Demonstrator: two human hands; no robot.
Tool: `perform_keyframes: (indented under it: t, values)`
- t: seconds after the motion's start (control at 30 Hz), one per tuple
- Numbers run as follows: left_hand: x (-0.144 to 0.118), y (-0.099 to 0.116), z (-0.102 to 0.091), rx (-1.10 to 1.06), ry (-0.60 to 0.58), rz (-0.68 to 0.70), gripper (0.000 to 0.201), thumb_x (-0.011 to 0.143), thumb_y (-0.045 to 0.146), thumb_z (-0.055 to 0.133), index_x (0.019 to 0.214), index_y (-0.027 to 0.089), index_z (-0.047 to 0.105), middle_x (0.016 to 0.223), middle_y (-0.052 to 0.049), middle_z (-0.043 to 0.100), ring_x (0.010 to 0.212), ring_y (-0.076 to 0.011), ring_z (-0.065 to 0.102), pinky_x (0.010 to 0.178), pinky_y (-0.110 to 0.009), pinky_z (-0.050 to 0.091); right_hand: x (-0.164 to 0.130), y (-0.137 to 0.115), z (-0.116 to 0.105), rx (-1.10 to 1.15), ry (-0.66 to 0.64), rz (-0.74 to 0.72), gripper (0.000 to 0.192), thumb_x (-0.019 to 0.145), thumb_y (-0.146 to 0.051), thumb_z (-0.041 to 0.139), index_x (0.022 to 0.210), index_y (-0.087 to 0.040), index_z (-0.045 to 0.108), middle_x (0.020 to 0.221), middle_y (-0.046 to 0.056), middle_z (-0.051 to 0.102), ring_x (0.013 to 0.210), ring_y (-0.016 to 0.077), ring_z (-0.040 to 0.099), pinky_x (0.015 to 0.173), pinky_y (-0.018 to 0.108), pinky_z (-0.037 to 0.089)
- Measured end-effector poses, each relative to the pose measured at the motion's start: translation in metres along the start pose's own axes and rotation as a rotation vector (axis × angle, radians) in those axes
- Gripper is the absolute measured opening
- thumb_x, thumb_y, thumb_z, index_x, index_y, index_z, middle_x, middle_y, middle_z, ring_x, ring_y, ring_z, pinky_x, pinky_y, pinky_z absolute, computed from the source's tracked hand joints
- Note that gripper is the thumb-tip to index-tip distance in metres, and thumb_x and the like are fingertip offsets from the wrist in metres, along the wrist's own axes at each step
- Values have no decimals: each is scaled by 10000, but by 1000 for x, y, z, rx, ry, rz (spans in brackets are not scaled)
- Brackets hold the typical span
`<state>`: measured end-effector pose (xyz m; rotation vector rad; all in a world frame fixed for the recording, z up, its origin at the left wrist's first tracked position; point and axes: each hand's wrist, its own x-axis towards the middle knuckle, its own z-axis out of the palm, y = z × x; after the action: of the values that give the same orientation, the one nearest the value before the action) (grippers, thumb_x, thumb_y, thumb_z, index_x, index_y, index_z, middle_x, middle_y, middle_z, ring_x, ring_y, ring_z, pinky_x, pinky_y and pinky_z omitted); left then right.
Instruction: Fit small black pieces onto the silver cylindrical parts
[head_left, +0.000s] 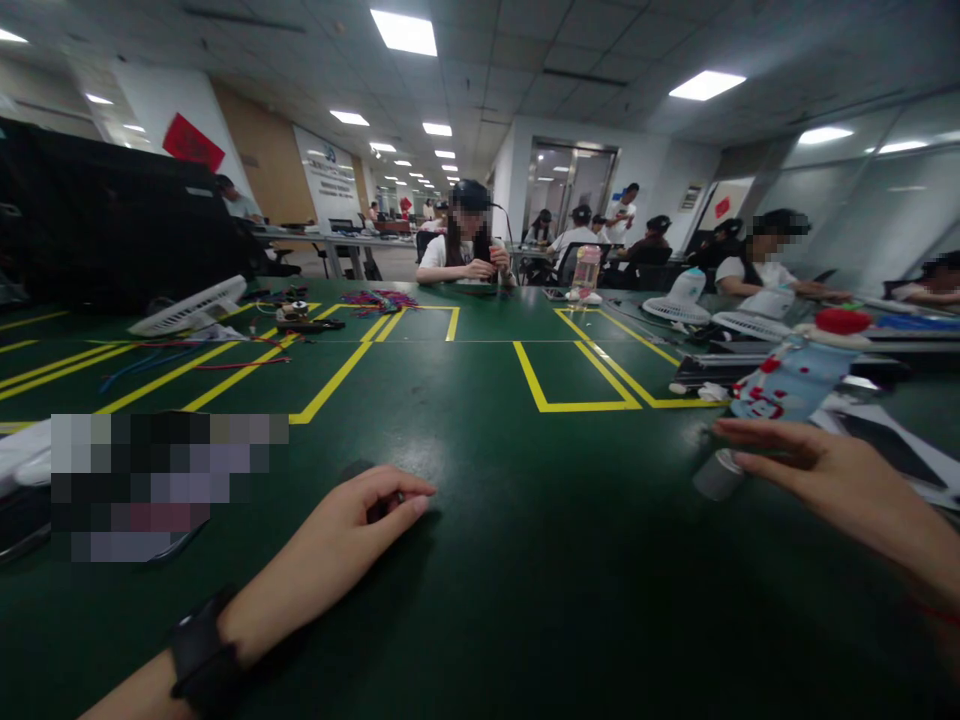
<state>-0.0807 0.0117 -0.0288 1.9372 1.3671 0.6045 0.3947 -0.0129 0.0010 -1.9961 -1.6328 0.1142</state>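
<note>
My left hand [379,510], a black watch [201,645] on its wrist, rests low over the green table with fingers curled and thumb near the index finger. A dark rounded object [356,468] shows partly behind its knuckles; whatever the curled fingers hold is hidden. On the right, my right hand [817,465] reaches in with fingers stretched and thumb apart. Just at its thumb tip is a small grey cylinder [718,476], slightly blurred; whether the thumb touches it I cannot tell. Behind that hand stands a light blue patterned bottle-shaped thing with a red top [795,375].
Yellow tape lines [585,407] mark the green table [480,600]. A blurred-out item [172,490] lies at left. Farther back are a white fan [195,308], wires [379,299], a clear bottle [585,270] and more fans [682,300]. A co-worker [469,245] sits opposite.
</note>
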Motion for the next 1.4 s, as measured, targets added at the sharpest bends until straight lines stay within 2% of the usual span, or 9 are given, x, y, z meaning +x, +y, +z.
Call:
perform_keyframes:
  t: [0.1,0.27,0.4,0.53,0.7,0.9,1.13,1.27,1.4]
  values:
    - [1,-1,0,-4,8,7,339,861,512,511,1056,277,656,1018,-24,654,925,-237,600,827,-366,454,-8,12,3,251,-77,105,778,635,-526,683,1347,-337,431,1245,61,564,1020,244,607,795,330,524]
    - [3,-2,2,11,17,7,343,858,507,508,1054,273,664,1001,-24,665,902,-238,606,802,-358,459,-18,2,6,188,-186,238,545,710,-562,642,1209,-362,554,1191,28,596,1026,209,602,864,316,492]
    - [3,-1,1,9,13,12,334,861,504,509,1056,281,662,1004,-20,667,904,-236,604,798,-352,458,-17,-10,8,157,-267,171,506,788,-527,580,1243,-313,530,1173,69,599,990,198,614,826,301,496]
    - [3,0,1,20,12,14,331,865,505,504,1055,284,661,1012,-20,664,919,-239,601,819,-363,454,-21,-15,14,67,-155,106,494,782,-523,592,1213,-283,555,1116,82,619,930,207,626,787,328,512]
    - [4,4,5,58,16,32,318,877,495,491,1033,279,665,1027,-24,658,935,-238,600,832,-374,457,-37,-69,42,136,5,-353,378,842,-414,559,1192,-271,558,1191,44,573,1004,168,589,842,318,520]
    - [3,1,10,106,71,64,288,883,454,496,1005,268,678,993,-28,668,915,-238,607,848,-391,463,-64,-169,96,421,-293,-758,308,867,-197,514,1166,-267,538,1193,-2,546,1099,85,516,976,231,449]
    - [4,44,28,65,219,310,209,913,303,501,1041,266,662,997,-25,646,932,-190,586,837,-338,461,-72,-168,129,590,-317,-569,694,758,-261,671,1342,-268,297,1210,38,533,1048,123,547,941,301,474]
    - [11,71,38,51,184,393,167,889,250,541,883,264,708,916,-7,650,870,-177,591,774,-305,467,-67,-167,126,612,-358,-544,593,780,-262,652,1285,-236,342,1161,52,562,1016,131,564,892,298,488]
    - [12,64,34,-14,272,322,154,874,295,565,839,256,709,905,-15,655,870,-188,600,784,-313,473,-65,-167,116,550,-357,-521,496,776,-234,626,1223,-235,411,1131,40,559,974,125,563,862,280,487]
